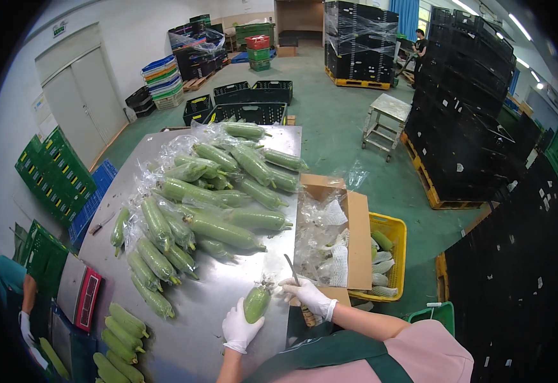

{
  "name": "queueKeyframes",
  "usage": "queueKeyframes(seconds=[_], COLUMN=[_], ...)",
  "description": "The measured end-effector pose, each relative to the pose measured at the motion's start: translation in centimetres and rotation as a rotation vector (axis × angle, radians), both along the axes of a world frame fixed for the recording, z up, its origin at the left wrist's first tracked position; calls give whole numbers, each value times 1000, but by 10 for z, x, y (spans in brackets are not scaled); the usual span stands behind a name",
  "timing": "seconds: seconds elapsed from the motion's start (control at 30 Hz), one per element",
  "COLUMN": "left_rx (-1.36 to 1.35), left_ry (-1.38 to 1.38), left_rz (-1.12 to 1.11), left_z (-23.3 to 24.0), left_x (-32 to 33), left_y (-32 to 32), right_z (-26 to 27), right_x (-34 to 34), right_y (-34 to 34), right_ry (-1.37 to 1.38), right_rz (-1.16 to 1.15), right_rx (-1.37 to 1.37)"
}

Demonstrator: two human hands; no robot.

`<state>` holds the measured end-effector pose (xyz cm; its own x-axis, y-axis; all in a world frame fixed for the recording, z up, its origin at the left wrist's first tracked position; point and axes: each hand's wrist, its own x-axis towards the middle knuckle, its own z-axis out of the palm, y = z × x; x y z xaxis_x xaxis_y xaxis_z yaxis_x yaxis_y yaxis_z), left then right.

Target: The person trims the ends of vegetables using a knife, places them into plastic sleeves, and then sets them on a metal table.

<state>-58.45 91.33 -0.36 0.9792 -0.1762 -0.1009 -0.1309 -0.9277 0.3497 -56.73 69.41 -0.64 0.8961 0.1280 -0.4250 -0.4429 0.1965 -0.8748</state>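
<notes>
My left hand (242, 325), in a white glove, grips a green gourd (257, 304) near the metal table's right edge. My right hand (309, 298), gloved too, holds a knife (292, 269) with its blade pointing up and away from me; its handle shows below the palm. Crumpled clear film lies at the gourd's far end, beside my right fingertips. Beyond my hands a large heap of long green gourds in clear plastic film (221, 231) covers much of the metal table (245, 352). Several gourds without visible film (121, 340) lie at the near left.
An open cardboard box (358, 239) of plastic film and foam netting stands at the table's right, beside a yellow crate (400, 258) with netted gourds. A red-edged scale (87, 299) and a co-worker's gloved hand (26, 328) are at left. Stacked black crates (461, 110) stand right.
</notes>
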Motion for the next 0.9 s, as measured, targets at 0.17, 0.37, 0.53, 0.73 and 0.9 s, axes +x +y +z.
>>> queueKeyframes(seconds=[0.17,0.37,0.53,0.73,0.9], left_rx=[5,13,42,55,59], left_ry=[-20,-40,-28,-43,-36], left_rz=[12,-1,4,2,7], left_z=[2,-3,1,-4,-3], left_x=[0,0,0,-1,-1], left_y=[-1,0,-2,-1,-1], right_z=[18,21,18,11,9], right_x=[-4,-5,-7,-8,-9], right_y=[-1,0,-1,-1,0], right_ry=[32,21,28,15,53], right_rz=[-6,10,6,13,12], right_rx=[-42,-52,-40,-24,-9])
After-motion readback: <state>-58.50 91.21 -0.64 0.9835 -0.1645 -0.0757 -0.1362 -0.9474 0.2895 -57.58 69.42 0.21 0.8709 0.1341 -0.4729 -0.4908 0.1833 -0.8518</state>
